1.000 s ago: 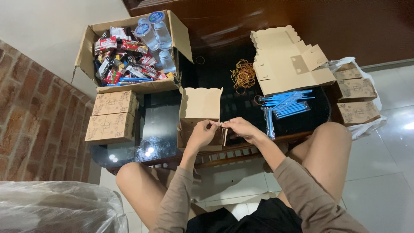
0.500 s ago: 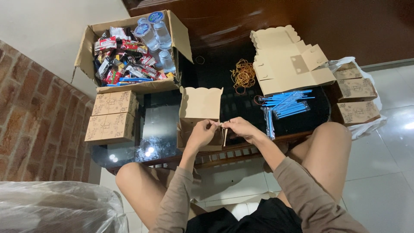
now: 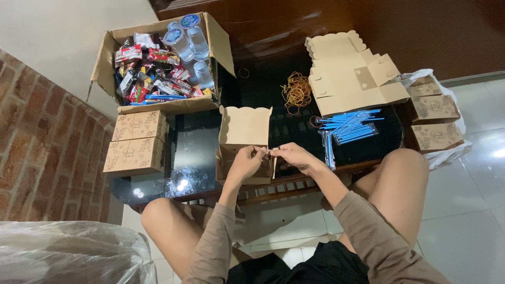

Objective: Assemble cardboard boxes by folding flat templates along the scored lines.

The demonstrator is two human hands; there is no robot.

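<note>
A small tan cardboard box point(image 3: 243, 129) stands open on the dark glass table point(image 3: 194, 158), its scalloped lid raised toward the far side. My left hand point(image 3: 244, 163) rests on the box's near wall, fingers pinched at its right corner. My right hand point(image 3: 292, 156) meets it there from the right, fingertips pinching the same corner flap. Both hands hold the box at its near right edge. The inside of the box is hidden behind my hands.
A large carton point(image 3: 158, 63) with snack packets and water bottles stands at the back left. Two closed tan boxes point(image 3: 135, 142) sit on the left. Flat unfolded boxes point(image 3: 350, 73), rubber bands point(image 3: 297, 89), blue straws point(image 3: 350, 129) and more boxes in a bag point(image 3: 436, 118) lie to the right.
</note>
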